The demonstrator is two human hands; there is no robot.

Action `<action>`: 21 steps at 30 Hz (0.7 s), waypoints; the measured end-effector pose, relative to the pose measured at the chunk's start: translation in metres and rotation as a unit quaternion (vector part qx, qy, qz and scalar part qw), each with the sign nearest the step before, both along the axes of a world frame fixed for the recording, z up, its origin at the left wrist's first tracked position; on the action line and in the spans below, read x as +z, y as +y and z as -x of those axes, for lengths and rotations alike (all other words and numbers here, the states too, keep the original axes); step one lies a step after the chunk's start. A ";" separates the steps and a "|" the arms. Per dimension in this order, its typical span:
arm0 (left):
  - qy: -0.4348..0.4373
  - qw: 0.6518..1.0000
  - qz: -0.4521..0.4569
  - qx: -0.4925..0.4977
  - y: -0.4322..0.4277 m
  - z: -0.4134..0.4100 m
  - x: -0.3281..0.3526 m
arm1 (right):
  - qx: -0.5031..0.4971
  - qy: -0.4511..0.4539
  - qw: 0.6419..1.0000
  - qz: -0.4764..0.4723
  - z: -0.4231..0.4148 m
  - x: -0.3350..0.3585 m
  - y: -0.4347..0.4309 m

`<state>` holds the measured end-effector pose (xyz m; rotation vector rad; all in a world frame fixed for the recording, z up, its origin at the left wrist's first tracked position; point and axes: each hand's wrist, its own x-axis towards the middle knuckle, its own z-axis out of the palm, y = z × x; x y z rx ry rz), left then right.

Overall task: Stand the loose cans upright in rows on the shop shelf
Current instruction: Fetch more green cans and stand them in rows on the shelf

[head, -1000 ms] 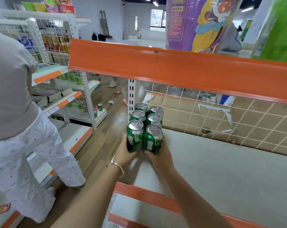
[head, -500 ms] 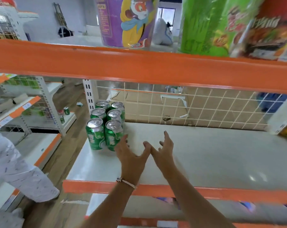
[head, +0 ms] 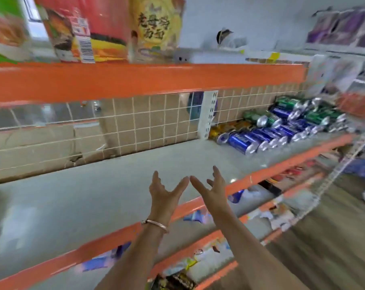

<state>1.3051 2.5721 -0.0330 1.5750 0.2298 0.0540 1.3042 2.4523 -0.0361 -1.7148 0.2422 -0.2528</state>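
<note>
A heap of loose cans lies on its side at the far right of the white shelf (head: 93, 185): blue cans (head: 243, 141) in front, green cans (head: 315, 116) behind, a few gold ones (head: 221, 128) by the upright. My left hand (head: 163, 191) and my right hand (head: 210, 189) hover side by side over the shelf's front edge, fingers spread, holding nothing. Both are well left of the heap. The upright green cans from earlier are out of view.
An orange-edged upper shelf (head: 135, 80) with snack packets (head: 106, 30) hangs just above. A wire grid back panel (head: 146, 122) closes the shelf behind. Lower shelves (head: 271, 212) hold mixed packets. Wooden floor (head: 334, 237) lies to the right.
My hands let go of the two upright green cans and drew back open. My view swung right along the shelf, bringing the heap of lying cans into sight.
</note>
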 end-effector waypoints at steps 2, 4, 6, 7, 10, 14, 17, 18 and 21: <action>-0.003 0.999 -0.005 -0.033 -0.048 -0.004 0.004 | -0.026 -0.003 1.000 -0.011 0.003 0.001 -0.047; -0.001 0.998 -0.001 -0.059 -0.089 -0.008 0.007 | -0.040 0.000 0.999 -0.022 0.005 0.003 -0.089; 0.005 0.997 0.008 -0.078 -0.126 -0.013 0.008 | -0.048 0.008 0.999 -0.023 0.005 0.004 -0.127; 0.009 0.996 0.009 -0.085 -0.142 -0.016 0.008 | -0.053 0.009 0.998 -0.024 0.005 0.005 -0.143; 0.017 0.993 0.006 -0.113 -0.186 -0.028 0.006 | -0.074 0.007 0.997 -0.034 0.002 0.005 -0.185; 0.010 0.992 0.000 -0.128 -0.237 -0.058 0.008 | -0.085 0.009 0.995 -0.055 -0.016 0.006 -0.231; -0.001 0.990 0.012 -0.139 -0.273 -0.087 0.010 | -0.096 0.006 0.994 -0.044 -0.046 0.008 -0.266; -0.010 0.989 0.018 -0.144 -0.284 -0.098 0.010 | -0.095 0.004 0.995 -0.044 -0.058 0.010 -0.278; -0.030 0.986 0.043 -0.157 -0.319 -0.136 0.012 | -0.090 0.004 0.995 -0.053 -0.094 0.012 -0.311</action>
